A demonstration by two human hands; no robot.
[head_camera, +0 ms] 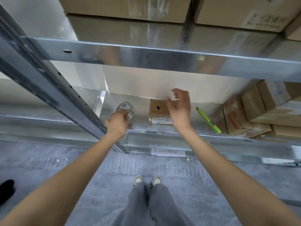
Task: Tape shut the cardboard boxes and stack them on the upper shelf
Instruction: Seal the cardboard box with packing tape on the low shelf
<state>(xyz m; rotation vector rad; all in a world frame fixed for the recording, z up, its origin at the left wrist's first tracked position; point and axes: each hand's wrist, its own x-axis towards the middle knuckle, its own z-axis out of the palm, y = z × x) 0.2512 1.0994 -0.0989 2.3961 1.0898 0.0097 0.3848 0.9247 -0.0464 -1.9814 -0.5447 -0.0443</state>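
Note:
A small cardboard box (158, 111) with a dark hole in its top and a barcode label on its front sits on the lower metal shelf (162, 128). My right hand (180, 106) hovers just right of it, fingers loosely spread, holding nothing. A roll of clear tape (128, 110) lies on the shelf to the box's left, and my left hand (118, 121) grips its near edge. Above, the upper shelf (146, 54) carries large taped cardboard boxes (127, 8).
A bright green utility knife (209, 121) lies on the shelf right of the small box. Several stacked cardboard boxes (254, 111) fill the shelf's right end. A metal upright (57, 88) slants across the left. Below are my feet and a paper sheet (168, 152) on the floor.

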